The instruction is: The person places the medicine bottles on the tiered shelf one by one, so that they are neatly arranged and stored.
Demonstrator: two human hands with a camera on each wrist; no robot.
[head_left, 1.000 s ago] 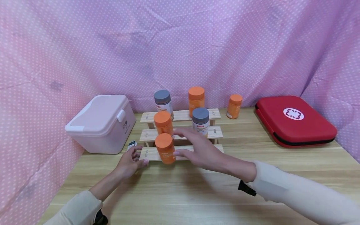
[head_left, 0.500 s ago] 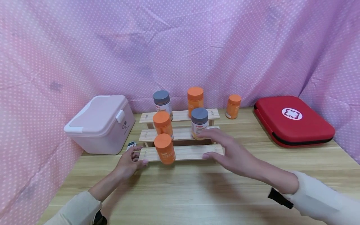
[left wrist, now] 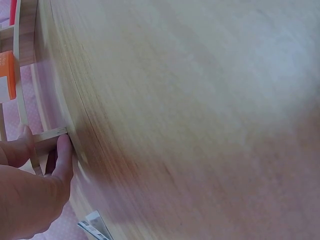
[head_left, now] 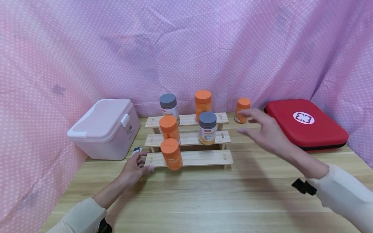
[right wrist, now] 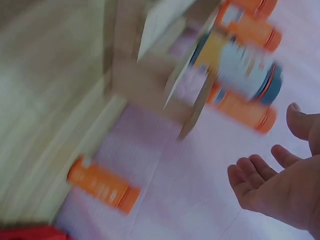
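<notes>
A three-step wooden display rack (head_left: 204, 158) stands mid-table. My left hand (head_left: 133, 168) holds the left end of its lowest step, thumb and fingers pinching the wood in the left wrist view (left wrist: 40, 185). On that step sits an orange bottle (head_left: 171, 154). The middle step bears another orange bottle (head_left: 170, 127) and a grey-capped bottle (head_left: 208, 127). On the top step are a grey-capped bottle (head_left: 169, 105) and an orange bottle (head_left: 203, 103). My right hand (head_left: 266, 131), fingers parted and holding nothing, hovers just before a small orange bottle (head_left: 242, 108) on the table.
A pale pink lidded box (head_left: 105, 127) stands to the left of the rack. At the right lies a red zip case (head_left: 306, 124) with a white emblem. A small printed packet (head_left: 136, 150) lies behind my left hand. Pink dotted cloth (head_left: 186, 48) hangs behind the table.
My right hand has left the orange bottle on the lowest step and moved right and back, towards the small orange bottle. My left hand stays at the rack's end.
</notes>
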